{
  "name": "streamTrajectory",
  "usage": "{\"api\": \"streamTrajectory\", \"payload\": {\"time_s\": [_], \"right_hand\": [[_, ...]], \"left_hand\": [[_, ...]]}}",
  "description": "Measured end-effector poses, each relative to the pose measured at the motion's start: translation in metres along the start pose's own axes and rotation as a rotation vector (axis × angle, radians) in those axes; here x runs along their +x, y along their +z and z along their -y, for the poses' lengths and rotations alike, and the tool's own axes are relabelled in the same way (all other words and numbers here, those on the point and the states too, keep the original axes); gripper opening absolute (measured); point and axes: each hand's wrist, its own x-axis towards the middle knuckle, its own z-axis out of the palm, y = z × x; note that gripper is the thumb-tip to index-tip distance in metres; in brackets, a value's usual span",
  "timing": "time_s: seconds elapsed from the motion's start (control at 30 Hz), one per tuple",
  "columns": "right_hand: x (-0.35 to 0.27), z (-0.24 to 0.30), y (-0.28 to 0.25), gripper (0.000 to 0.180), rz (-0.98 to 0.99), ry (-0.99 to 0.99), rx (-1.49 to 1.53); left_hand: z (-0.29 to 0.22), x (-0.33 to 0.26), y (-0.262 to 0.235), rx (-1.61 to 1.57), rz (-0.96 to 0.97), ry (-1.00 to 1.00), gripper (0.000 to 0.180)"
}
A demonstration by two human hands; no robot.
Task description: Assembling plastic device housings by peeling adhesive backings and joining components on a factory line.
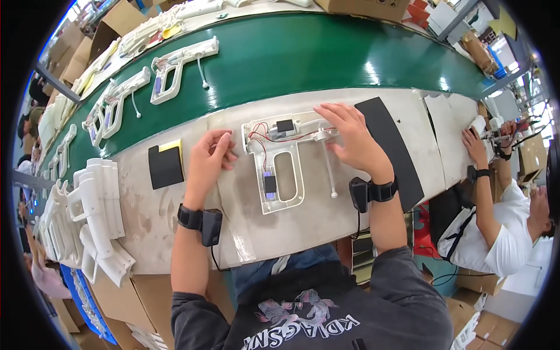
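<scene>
A: Where's my left hand?

B: Resting on the bench just left of the open white plastic gun-shaped shell, fingers loosely curled, holding nothing.

A: And my right hand?

B: Fingers spread, pressing the shell's barrel end near the bench's far edge, likely steadying it so the wires and black parts stay up. Black foam pad further left.

Likely a factory assembly line: green conveyor belt, white plastic shells, cardboard boxes.

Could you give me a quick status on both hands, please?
Left hand open, beside white gun-shaped shell. Right hand open, fingers on shell's barrel. Nothing in the way.
</scene>
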Motion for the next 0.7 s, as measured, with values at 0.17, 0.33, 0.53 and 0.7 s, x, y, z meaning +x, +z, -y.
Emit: {"api": "streamTrajectory", "payload": {"time_s": [0.17,0.33,0.53,0.7], "right_hand": [[0.005,-0.001,-0.014,0.083,0.030,0.027,0.015],[0.029,0.008,-0.028,0.084,0.276,0.054,-0.090],[0.051,0.019,-0.027,0.093,0.438,-0.025,-0.162],[0.061,0.022,-0.034,0.096,0.621,0.090,-0.086]], "left_hand": [[0.001,0.001,0.001,-0.001,-0.001,0.028,0.027],[0.003,0.001,-0.003,-0.056,-0.011,0.027,0.027],[0.004,0.002,-0.001,-0.058,-0.005,0.026,0.027],[0.006,0.002,-0.001,-0.046,0.019,0.023,0.029]]}}
